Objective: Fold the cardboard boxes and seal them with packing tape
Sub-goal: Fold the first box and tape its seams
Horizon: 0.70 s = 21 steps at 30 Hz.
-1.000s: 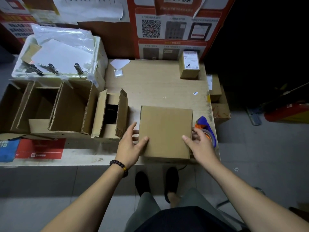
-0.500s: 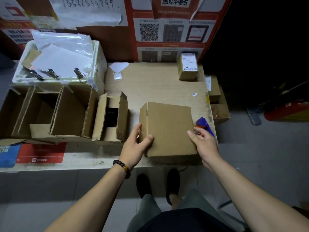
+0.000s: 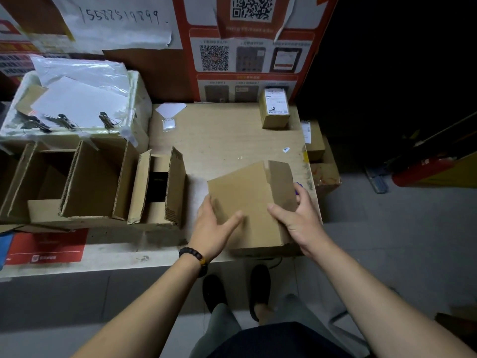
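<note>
Cardboard box (image 3: pixel 247 202) sits tilted at the lower centre of the frame, near the front edge of the table (image 3: pixel 227 135), with one flap raised at its upper right. The left hand (image 3: pixel 211 226) grips its left edge, thumb lying across the top face and fingers tucked behind the side. The right hand (image 3: pixel 296 218) grips the right side by the flap, thumb on the top face, fingers wrapped behind. A sliver of blue, the tape dispenser (image 3: pixel 297 187), peeks out just past the right fingers, mostly hidden by the box. A bead bracelet (image 3: pixel 193 257) circles the left wrist.

To the left of centre, a row of open boxes (image 3: pixel 90 184) stands with flaps up. Above them, in the upper left, a white bin (image 3: pixel 140 99) holds papers and clips. A small labelled box (image 3: pixel 275 109) rests at the table's far right corner, below the posters (image 3: pixel 247 60) with QR codes.
</note>
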### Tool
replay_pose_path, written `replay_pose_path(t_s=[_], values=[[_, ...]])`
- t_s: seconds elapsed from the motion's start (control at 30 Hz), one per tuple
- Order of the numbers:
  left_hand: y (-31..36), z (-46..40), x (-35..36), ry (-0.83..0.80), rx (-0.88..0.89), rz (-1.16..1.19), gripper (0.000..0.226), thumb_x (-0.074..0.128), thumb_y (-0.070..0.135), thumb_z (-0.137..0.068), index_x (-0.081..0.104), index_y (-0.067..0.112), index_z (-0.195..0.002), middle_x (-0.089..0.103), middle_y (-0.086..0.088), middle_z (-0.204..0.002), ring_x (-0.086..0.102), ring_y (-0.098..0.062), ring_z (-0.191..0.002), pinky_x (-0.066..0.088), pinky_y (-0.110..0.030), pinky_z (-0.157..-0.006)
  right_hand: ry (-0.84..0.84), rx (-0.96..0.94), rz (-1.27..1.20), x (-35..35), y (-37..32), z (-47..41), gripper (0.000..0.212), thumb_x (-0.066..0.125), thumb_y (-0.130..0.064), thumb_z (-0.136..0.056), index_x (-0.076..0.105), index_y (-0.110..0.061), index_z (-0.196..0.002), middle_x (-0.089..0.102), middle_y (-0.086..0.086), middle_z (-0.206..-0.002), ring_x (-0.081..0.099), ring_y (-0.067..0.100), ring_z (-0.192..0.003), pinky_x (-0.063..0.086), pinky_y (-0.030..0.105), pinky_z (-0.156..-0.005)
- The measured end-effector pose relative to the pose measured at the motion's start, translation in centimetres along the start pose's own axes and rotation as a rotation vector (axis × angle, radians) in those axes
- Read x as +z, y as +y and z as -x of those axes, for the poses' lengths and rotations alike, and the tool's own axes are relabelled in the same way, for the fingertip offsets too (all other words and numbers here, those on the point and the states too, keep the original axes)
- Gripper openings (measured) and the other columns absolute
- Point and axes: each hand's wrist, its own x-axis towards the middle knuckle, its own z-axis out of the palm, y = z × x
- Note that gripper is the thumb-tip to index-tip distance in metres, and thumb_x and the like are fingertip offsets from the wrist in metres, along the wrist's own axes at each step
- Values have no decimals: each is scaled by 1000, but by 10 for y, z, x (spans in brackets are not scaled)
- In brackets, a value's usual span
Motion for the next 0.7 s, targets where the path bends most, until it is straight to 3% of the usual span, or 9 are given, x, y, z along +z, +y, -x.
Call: replay_pose_path(t_s=[0.07,0.17,0.27,0.3,0.37,0.47,0.53,0.7], values=[[14,2,5,-37,8,-21,103,68,80,-73,32,28,-155,45,14,-151,42,-8,-141,35,-38,-119,21,-63,131,7,-8,7,116,89,-69,-57,33,-36,-152,47,-12,-146,51,8,-130,43,35,-112],[34,6,8,-148,-68,237,60,69,62,-88,48,33,-135,60,20,-131,57,-4,-125,44,-31,-107,23,-174,195,13,-19,17,91,84,-64,-70,41,-36,-146,43,-11,-137,50,4,-122,42,25,-101],[36,1,1,-218,-59,444,61,75,59,-84,62,23,-132,71,5,-130,67,-12,-119,53,-39,-102,-77,-231,16,15,-24,18,33,66,-52,-95,55,-52,-126,58,-1,-133,64,17,-112,58,47,-93],[32,-1,-2,-184,-46,445,65,79,62,-79,65,23,-129,72,3,-127,68,-15,-119,53,-44,-104,-99,-219,-11,17,-22,16,27,63,-43,-99,58,-55,-123,59,2,-131,66,22,-111,59,51,-91],[24,-3,-6,-101,-60,442,69,83,62,-69,67,22,-124,75,5,-121,70,-15,-115,53,-46,-105,-125,-182,-38,20,-15,11,33,67,-40,-96,59,-60,-120,60,6,-132,66,25,-114,58,49,-96],[18,-6,-8,-49,-90,373,75,83,65,-64,66,22,-123,75,7,-118,71,-11,-111,54,-45,-103,-235,-40,-148,23,-7,7,56,78,-70,-74,53,-69,-124,54,1,-149,55,15,-134,49,43,-111],[17,-11,-10,-46,-94,300,82,85,70,-60,64,23,-124,75,9,-117,71,-8,-108,56,-42,-100,-264,10,-176,24,-4,3,77,80,-77,-65,51,-63,-135,50,-4,-154,49,11,-139,46,41,-114],[15,-18,-16,-10,-114,227,100,95,70,-46,59,20,-125,75,8,-116,72,-8,-105,58,-39,-97,-261,1,-139,33,-5,-2,102,83,-78,-57,44,-49,-147,51,-14,-144,53,8,-133,48,40,-112]])
